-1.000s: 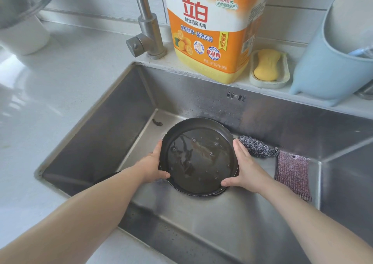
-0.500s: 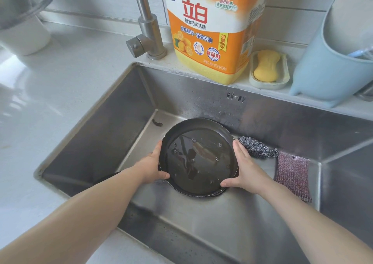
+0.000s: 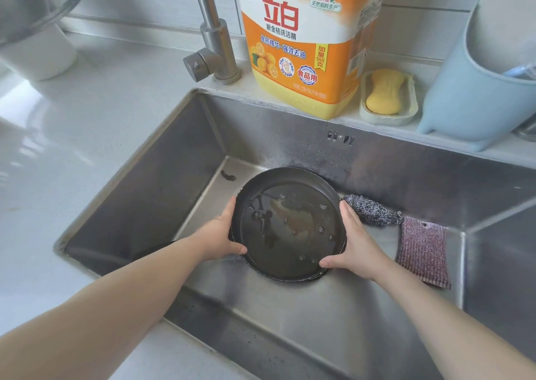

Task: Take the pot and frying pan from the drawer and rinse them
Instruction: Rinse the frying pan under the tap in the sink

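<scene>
In the head view, a dark frying pan [image 3: 290,225] with a shallow pool of water in it sits low in the steel sink [image 3: 290,315], at its middle. The left hand [image 3: 220,234] grips the pan's left rim, thumb curled over the near edge. The right hand [image 3: 352,246] grips the right rim likewise. Just right of the pan lie a steel scourer [image 3: 372,212] and a purple scrub cloth [image 3: 423,252]. A detergent jug [image 3: 304,43] stands on the far ledge.

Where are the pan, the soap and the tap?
pan [image 3: 290,225], head view, on its wet inside bottom.
soap [image 3: 384,92], head view, middle of the yellow bar.
tap [image 3: 216,45], head view, on its metal column.
</scene>
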